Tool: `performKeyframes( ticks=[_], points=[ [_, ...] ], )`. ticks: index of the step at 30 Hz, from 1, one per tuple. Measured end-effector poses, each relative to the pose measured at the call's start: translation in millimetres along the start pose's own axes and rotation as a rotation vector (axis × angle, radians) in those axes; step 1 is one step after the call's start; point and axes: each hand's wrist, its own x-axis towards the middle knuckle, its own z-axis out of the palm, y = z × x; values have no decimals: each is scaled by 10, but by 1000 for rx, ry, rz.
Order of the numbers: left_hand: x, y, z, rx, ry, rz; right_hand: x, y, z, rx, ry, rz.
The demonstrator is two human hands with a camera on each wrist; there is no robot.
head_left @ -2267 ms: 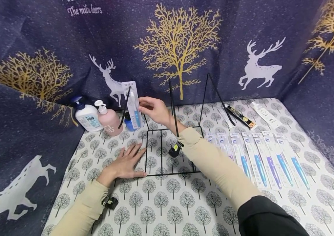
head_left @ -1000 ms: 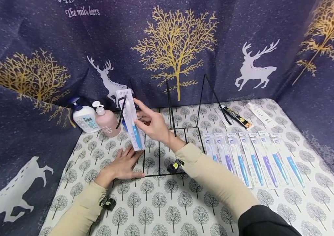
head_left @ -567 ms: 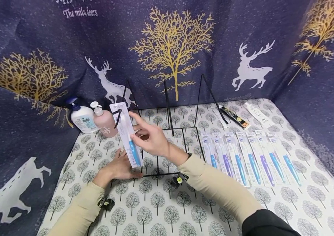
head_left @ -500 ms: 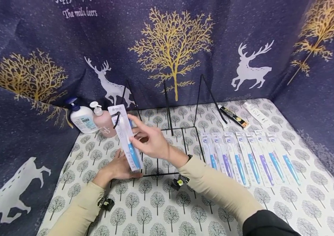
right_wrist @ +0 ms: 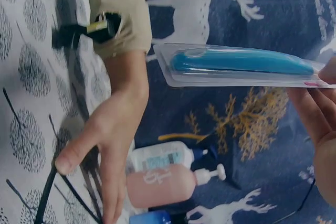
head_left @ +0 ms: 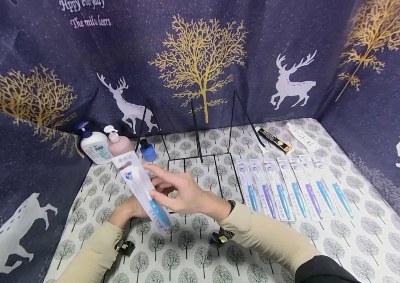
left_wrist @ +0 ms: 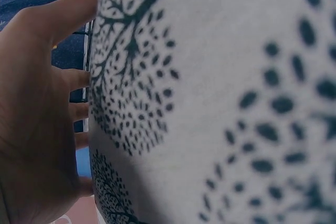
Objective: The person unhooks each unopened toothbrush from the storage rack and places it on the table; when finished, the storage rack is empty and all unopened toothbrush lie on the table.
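Observation:
In the head view my right hand [head_left: 186, 192] pinches a packaged toothbrush [head_left: 143, 188] with a blue handle by its side edge, thumb in front. The pack tilts, its top end just in front of and below the tip of the left prong of a black wire rack [head_left: 197, 129]. The right wrist view shows the blue handle [right_wrist: 241, 62] through the clear plastic. My left hand [right_wrist: 113, 135] lies against the rack's base wire with fingers extended; in the head view the pack and right hand cover most of it. Its fingers reach over the cloth in the left wrist view.
Several packaged toothbrushes [head_left: 282, 196] lie in a row right of the rack. Behind them are a black toothpaste tube [head_left: 274, 140] and a white tube [head_left: 302, 135]. A white pump bottle [head_left: 96, 147], a pink pump bottle [head_left: 119, 146] and a small blue bottle [head_left: 148, 152] stand at back left.
My right hand has drawn the packaged toothbrush forward and down along the left prong and off its tip. The blue bottle behind is uncovered. My left hand has kept its place.

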Motion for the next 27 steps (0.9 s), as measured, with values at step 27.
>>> performKeyframes(
  ticks=[27],
  points=[
    [-15, -13, 89, 407, -41, -118, -621, -1010, -1834, 17, 302, -26]
  ],
)
